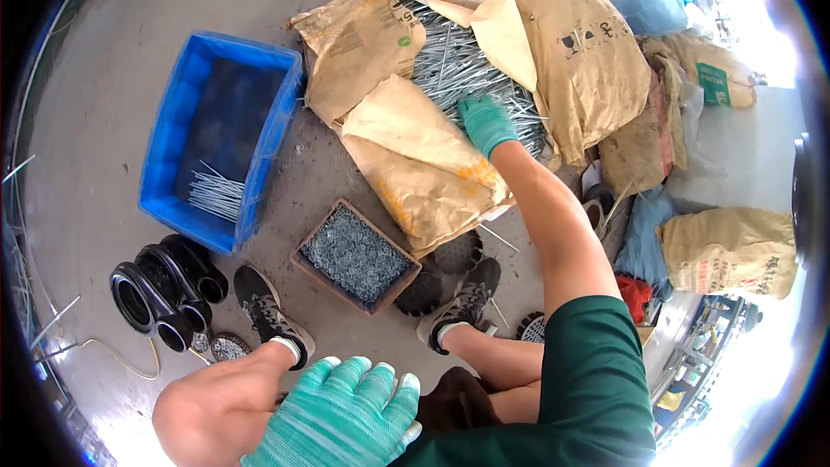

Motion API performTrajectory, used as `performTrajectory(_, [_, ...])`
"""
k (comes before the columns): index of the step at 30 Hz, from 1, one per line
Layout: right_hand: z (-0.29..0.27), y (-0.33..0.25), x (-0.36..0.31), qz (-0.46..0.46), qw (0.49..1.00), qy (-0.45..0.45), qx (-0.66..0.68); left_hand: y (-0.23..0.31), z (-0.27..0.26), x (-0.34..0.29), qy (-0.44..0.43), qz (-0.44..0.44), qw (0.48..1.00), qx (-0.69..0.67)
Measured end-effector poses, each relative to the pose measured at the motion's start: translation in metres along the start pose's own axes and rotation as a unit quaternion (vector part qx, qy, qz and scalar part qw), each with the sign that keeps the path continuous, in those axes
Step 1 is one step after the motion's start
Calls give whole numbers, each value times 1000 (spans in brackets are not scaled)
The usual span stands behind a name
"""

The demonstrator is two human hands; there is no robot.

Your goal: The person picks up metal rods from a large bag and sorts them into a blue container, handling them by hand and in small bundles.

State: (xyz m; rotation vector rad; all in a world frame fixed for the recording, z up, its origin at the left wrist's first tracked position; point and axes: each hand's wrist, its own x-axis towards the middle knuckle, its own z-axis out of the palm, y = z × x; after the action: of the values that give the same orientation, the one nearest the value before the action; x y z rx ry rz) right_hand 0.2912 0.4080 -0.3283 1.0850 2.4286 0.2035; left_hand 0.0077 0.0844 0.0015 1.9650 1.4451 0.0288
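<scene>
In a green knitted glove, my right hand (488, 124) reaches into a torn-open brown paper sack (415, 160). Its fingers are curled down onto thin silvery metal rods (458, 56) that lie loose in a heap inside; the fingertips are partly hidden. My left hand (341, 411), also gloved in green with pale fingertips, is close to me by my knee, fingers stretched out and holding nothing. A blue plastic bin (281, 134) to the left contains a small bundle of similar rods (216, 194). Between my feet sits a shallow box (296, 261) full of small grey metal washers or rings.
Black ring-shaped plastic parts (160, 290) stand left of my shoe. Dark round discs (419, 292) lie beside the box. A blue water jug (653, 2) is at the far right, with more sacks (731, 251) below it. Stray rods (500, 238) lie on the floor.
</scene>
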Motion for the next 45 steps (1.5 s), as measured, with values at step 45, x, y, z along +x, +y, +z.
performTrajectory(45, [-198, 85, -141, 368, 799, -172, 444, 17, 0, -54, -16, 156, 988, 7])
